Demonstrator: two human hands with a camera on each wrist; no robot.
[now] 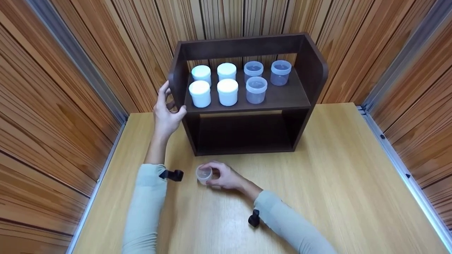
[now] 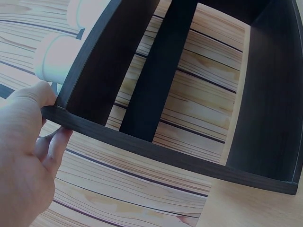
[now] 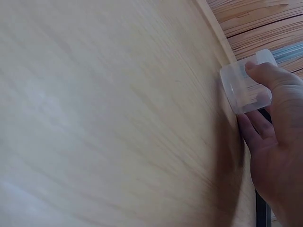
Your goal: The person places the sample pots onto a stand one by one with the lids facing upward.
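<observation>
My right hand [image 1: 226, 175] grips a small clear plastic jar [image 1: 203, 175] low over the table in front of the shelf. In the right wrist view the thumb lies along the side of this jar [image 3: 246, 87], its base close to the tabletop. My left hand [image 1: 168, 116] holds the left side panel of a dark brown two-tier shelf [image 1: 247, 107]. Its thumb is at the front edge and the fingers reach behind, as the left wrist view also shows at the panel [image 2: 142, 144]. White-lidded jars [image 1: 200, 94] stand near that hand on the upper tier.
On the upper tier, several white jars [image 1: 227, 92] fill the left half and three translucent jars [image 1: 256, 90] stand to the right. The lower tier [image 1: 243, 134] is open at the front. Wood-patterned walls [image 1: 134, 46] enclose the light wooden table [image 1: 339, 176] at the back and sides.
</observation>
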